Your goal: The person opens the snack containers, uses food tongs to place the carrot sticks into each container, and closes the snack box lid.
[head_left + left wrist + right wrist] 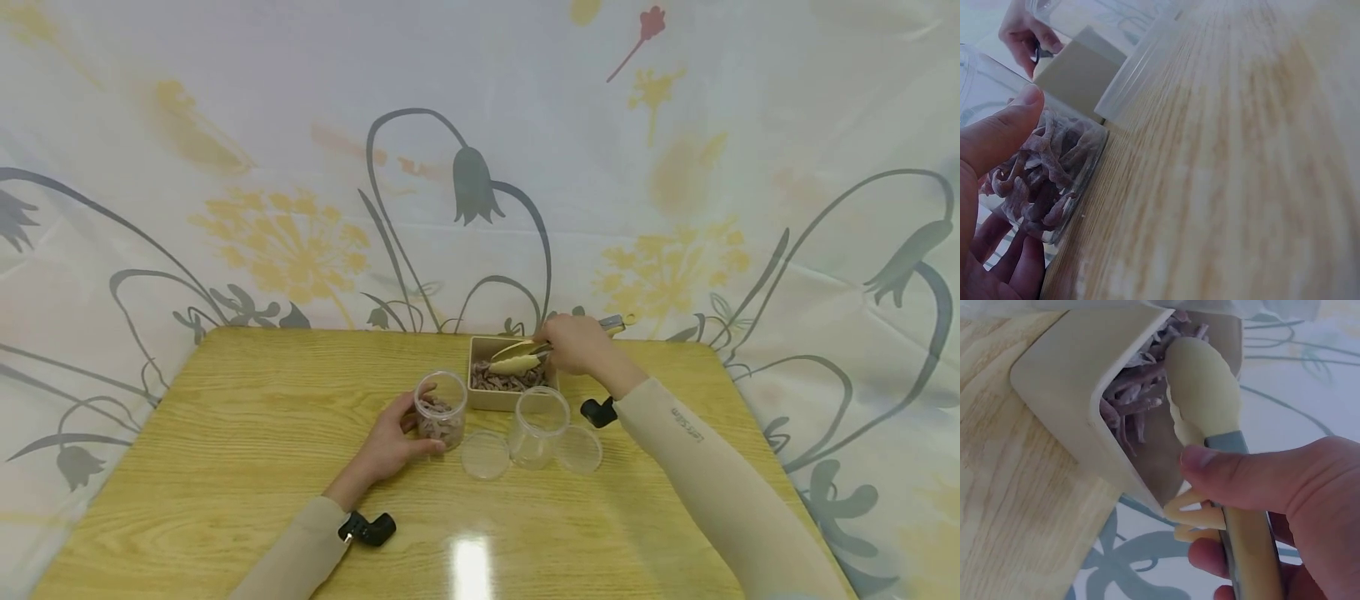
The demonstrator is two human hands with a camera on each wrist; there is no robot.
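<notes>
My left hand (386, 443) holds a clear plastic jar (441, 383) upright on the table, thumb on one side and fingers round the other. Purplish-brown strips (1044, 162), perhaps dried food, fill its lower part. In the right wrist view, my right hand (1310, 500) grips pale yellow and grey tongs (1204, 387), thumb along one arm. The tongs' scalloped heads reach into a beige rectangular box (495, 402) that holds more of the same strips (1132, 394). Whether the tongs pinch any strips I cannot tell.
A second clear jar (532, 450), with no lid on, stands in front of the box. Two clear round lids lie flat beside it, one lid (484, 457) to its left and another lid (581, 451) to its right. Behind the wooden table (300, 392) hangs a flower-patterned cloth (300, 150).
</notes>
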